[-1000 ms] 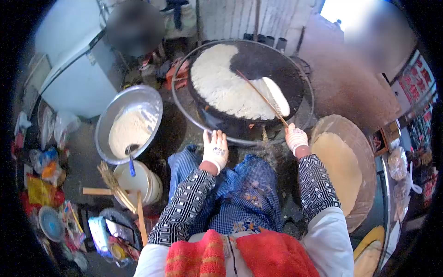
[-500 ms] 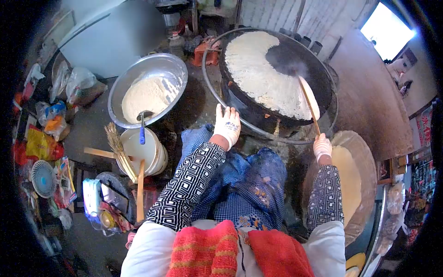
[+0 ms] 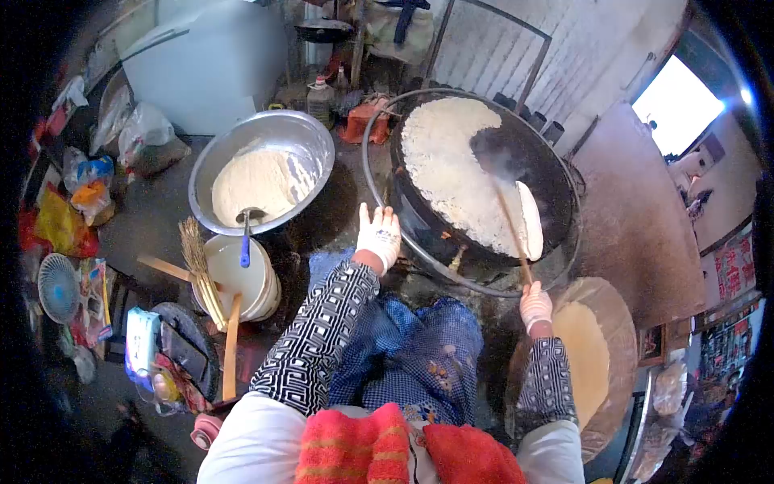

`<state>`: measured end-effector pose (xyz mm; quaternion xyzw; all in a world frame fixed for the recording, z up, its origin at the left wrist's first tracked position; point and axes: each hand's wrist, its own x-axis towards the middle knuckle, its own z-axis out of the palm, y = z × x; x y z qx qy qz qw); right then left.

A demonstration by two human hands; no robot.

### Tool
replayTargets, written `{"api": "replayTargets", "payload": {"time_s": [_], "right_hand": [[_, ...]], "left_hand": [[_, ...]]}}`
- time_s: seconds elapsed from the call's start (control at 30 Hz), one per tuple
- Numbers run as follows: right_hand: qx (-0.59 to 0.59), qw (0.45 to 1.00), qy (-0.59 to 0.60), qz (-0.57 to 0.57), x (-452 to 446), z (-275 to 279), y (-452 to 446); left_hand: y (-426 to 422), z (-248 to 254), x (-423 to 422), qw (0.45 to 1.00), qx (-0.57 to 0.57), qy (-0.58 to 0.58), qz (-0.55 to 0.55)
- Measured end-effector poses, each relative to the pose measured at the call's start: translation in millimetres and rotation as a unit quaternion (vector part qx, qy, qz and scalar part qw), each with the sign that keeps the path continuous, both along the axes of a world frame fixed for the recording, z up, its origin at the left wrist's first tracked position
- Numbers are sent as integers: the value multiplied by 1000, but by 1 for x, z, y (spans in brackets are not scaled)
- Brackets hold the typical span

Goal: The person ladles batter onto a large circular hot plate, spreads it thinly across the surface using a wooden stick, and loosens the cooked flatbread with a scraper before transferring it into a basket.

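My right hand [image 3: 536,306], in a pale glove, is wrapped round the handle of a long thin wooden spreader [image 3: 510,222]. Its blade reaches over a round black griddle [image 3: 556,194], across a sheet of pale batter [image 3: 447,153]. A thick ridge of batter [image 3: 529,218] lies to the right of the blade, and a dark patch near the centre steams. My left hand [image 3: 379,237], also gloved, has its fingers stretched out beside the metal ring [image 3: 367,165] around the griddle. Whether it touches the ring I cannot tell.
Left of the griddle stands a metal basin [image 3: 322,153] of batter with a blue-handled ladle [image 3: 245,242]. Below it is a white bucket [image 3: 270,294] with a straw brush [image 3: 197,258] and wooden sticks. A wide tub [image 3: 621,347] of yellowish liquid sits near my right arm.
The spreader has shifted from along the batter ridge to the ridge's left, over the flat sheet. My left hand stays spread by the ring. The whole view has tilted slightly.
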<state>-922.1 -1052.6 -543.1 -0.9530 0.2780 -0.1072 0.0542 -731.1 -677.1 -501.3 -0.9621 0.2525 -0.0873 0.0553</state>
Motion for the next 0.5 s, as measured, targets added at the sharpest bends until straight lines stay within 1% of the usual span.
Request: {"api": "replayTargets", "payload": {"time_s": [0.03,0.1,0.13,0.2,0.23,0.3,0.33,0.37,0.43,0.47,0.5], "right_hand": [[74,996,-16,-43,-8,1,-8],[-24,996,37,-78,-12,8,-19],[-21,996,25,-79,-13,10,-18],[-22,999,9,-35,-21,19,5],[-25,1000,1,-12,-26,25,22],[-28,997,26,71,-40,13,41],[-28,999,40,7,-37,-14,34],[-15,999,38,-12,-37,-18,22],[9,998,17,-58,-24,-3,-4],[-2,998,13,-68,-18,2,-6],[3,998,16,-56,-12,16,1]], "left_hand": [[1,2,2,1000,1,10,7],[-1,11,4,999,23,27,26],[0,22,-7,998,41,46,25],[-4,48,-29,994,74,70,29],[-16,22,-30,997,79,15,-4],[-35,6,-68,991,-59,-34,-114],[-45,-6,-92,977,-124,-49,-168],[-54,-16,-108,981,-56,-9,-188],[-65,-25,-132,980,-1,51,-190],[-66,-28,-134,983,52,29,-176],[-60,-24,-133,983,39,10,-179]]}}
